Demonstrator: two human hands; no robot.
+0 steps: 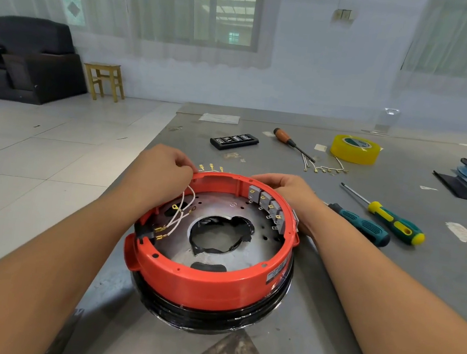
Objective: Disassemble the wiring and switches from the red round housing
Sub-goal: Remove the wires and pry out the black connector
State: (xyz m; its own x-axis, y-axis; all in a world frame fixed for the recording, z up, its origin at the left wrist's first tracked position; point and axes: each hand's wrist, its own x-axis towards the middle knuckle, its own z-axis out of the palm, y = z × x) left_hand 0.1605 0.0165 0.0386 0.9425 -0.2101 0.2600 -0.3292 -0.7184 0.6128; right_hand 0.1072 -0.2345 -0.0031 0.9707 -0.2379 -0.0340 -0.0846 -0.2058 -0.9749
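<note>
The red round housing (208, 284) sits on a black base at the near middle of the grey table. Inside lies a metal plate with a central hole. Several grey switches (266, 207) line the inner wall at the back right. White wires (183, 209) with brass terminals run from the left inner side up over the far rim. My left hand (163, 169) pinches these wires at the far left rim. My right hand (283, 187) grips the far right rim, just behind the switches.
Right of the housing lie a teal screwdriver (360, 224) and a yellow-green screwdriver (393, 221). Farther back are an orange-handled screwdriver (289, 140), loose removed wires (326, 167), a yellow tape roll (356, 149) and a black bit case (234, 141). The table's left edge is close.
</note>
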